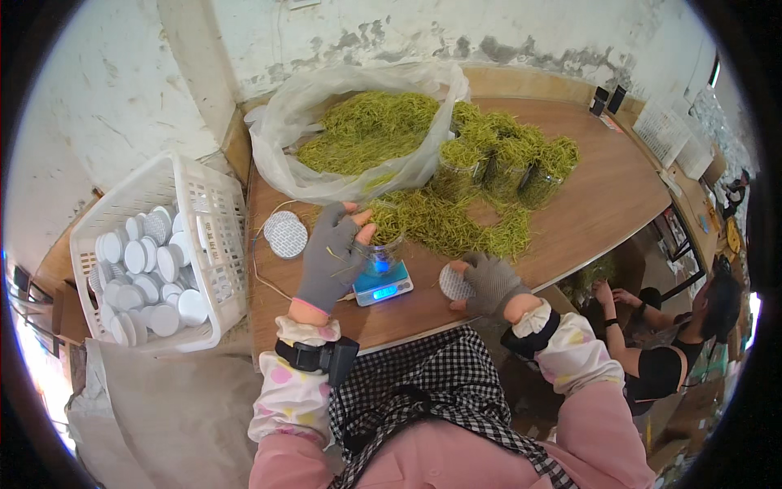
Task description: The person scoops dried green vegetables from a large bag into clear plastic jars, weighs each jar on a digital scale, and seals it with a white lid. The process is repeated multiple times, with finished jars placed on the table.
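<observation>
A clear jar [386, 252] filled with dried green plant strands stands on a small digital scale [383, 286] with a lit display. My left hand [333, 257], in a grey fingerless glove, is at the jar's left side, its thumb and fingers around the upper part. My right hand [492, 284], gloved the same way, grips a round white lid [453, 282] by its edge, low over the table's front edge. The lid's patterned inner face is turned up. Loose plant strands [464, 229] lie heaped just behind the scale.
Several filled jars [504, 174] stand beyond the heap, beside an open plastic bag [275, 162] of strands. Two lids [287, 237] lie left of the scale near a cable [259, 278]. A white plastic basket [214, 299] holds many lids. Another person [666, 342] works at right.
</observation>
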